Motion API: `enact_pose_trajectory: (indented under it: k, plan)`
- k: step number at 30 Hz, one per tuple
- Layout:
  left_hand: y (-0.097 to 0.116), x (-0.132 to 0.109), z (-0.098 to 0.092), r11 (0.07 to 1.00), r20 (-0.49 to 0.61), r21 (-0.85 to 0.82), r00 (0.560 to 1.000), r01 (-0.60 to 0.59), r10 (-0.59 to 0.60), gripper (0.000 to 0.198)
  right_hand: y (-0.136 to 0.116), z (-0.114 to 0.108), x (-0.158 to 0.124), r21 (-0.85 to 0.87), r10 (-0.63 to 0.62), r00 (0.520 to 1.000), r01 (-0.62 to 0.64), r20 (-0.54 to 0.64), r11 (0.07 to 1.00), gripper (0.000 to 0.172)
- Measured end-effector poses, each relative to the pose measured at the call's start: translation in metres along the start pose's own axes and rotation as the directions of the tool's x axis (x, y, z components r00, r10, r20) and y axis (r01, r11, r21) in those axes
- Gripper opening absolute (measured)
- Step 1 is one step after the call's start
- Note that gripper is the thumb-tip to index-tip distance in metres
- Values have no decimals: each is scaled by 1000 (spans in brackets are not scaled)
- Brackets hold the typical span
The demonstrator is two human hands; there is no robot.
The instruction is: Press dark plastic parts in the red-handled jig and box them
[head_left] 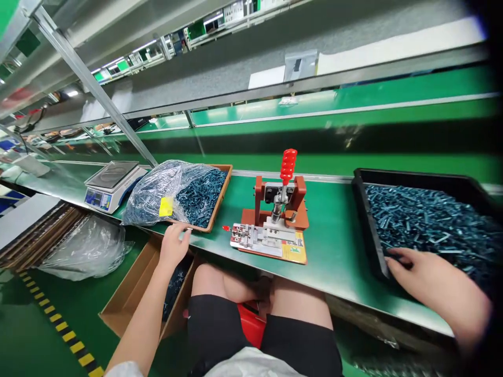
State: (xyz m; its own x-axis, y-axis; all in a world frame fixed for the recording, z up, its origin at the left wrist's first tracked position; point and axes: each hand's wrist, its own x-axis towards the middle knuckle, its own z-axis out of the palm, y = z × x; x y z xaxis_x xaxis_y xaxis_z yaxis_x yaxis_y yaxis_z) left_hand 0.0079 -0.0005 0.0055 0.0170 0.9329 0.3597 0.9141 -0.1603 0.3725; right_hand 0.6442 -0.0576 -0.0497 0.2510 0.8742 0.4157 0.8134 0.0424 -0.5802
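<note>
My left hand (175, 243) is at the front edge of the brown tray (220, 201), its thumb and fingers closed around a small piece I cannot make out clearly. Dark blue strips (202, 196) fill that tray, partly under a clear plastic bag (153, 191) with a yellow label. My right hand (420, 269) reaches over the near left corner of the black tray (369, 230), fingers bent; what they hold, if anything, is hidden. Many dark blue strips (428, 214) lie in it. Between the trays stands a toggle clamp fixture (275, 225) with an upright red handle (288, 165).
A weighing scale (113, 186) stands left of the brown tray. Below the bench edge is an open cardboard box (133, 283) with dark pieces inside. A metal shelf (236, 78) runs above the green bench (334, 225). Stacked boards (39, 230) lie at the left.
</note>
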Motion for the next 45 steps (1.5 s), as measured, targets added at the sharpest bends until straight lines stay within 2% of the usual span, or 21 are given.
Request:
enact_pose_trajectory:
  k: [2, 4, 6, 8, 11, 15, 19, 22, 24, 28, 31, 32, 34, 36, 40, 43, 45]
  plan:
    - [27, 36, 12, 997, 149, 42, 987, -70, 63, 26, -1, 2, 6, -83, 99, 986, -88, 131, 993, 29]
    - [42, 65, 23, 990, 278, 133, 961, -35, -4, 25, -6, 2, 8, -138, 208, 955, -182, 212, 974, 23]
    - [48, 82, 32, 979, 345, 205, 934, 26, -97, 26, -12, -1, 9, -163, 282, 931, -249, 230, 955, 22]
    - [49, 89, 37, 973, 374, 222, 917, 56, -138, 25, -17, -6, 8, -163, 306, 932, -277, 194, 947, 25]
    - [47, 86, 40, 974, 386, 218, 912, 58, -140, 26, -30, -17, 5, -103, 309, 944, -298, 118, 949, 29]
    - [40, 90, 43, 955, 380, 277, 900, 108, -212, 31, -51, -28, 8, 68, 357, 934, -358, 25, 931, 29]
    - [39, 96, 46, 960, 382, 272, 908, 69, -174, 27, -62, -31, 16, 395, 458, 888, -439, 50, 807, 34]
    - [44, 88, 40, 963, 278, 268, 954, 35, -112, 23, -73, -27, 17, 553, 449, 891, -405, 61, 729, 40]
    - [49, 80, 35, 966, 186, 251, 976, 61, -110, 23, -83, -21, 15, 617, 421, 905, -362, 55, 698, 43]
    - [54, 73, 30, 982, 77, 115, 985, 147, -157, 26, -107, 0, 10, 689, 362, 932, -270, 11, 673, 41]
    - [59, 71, 30, 958, 12, -159, 971, 239, -240, 21, -126, 24, 1, 685, 314, 949, -219, -14, 695, 34]
    - [61, 71, 30, 915, 14, -293, 959, 275, -284, 19, -130, 34, -3, 681, 303, 953, -217, -7, 699, 33]
    - [69, 69, 31, 771, 41, -552, 934, 317, -355, 15, -137, 56, -12, 678, 292, 956, -233, 29, 697, 33]
    - [79, 67, 32, 648, 56, -701, 928, 299, -368, 16, -139, 78, -20, 691, 299, 952, -261, 69, 674, 37]
    - [107, 55, 30, 560, 110, -797, 967, 225, -231, 36, -140, 105, -29, 693, 280, 948, -302, 149, 655, 41]
    - [129, 41, 28, 544, 157, -816, 981, 196, -117, 38, -140, 105, -32, 686, 222, 954, -298, 199, 663, 36]
    - [142, 31, 31, 540, 195, -819, 979, 196, -60, 35, -139, 102, -31, 714, 217, 954, -300, 209, 632, 34]
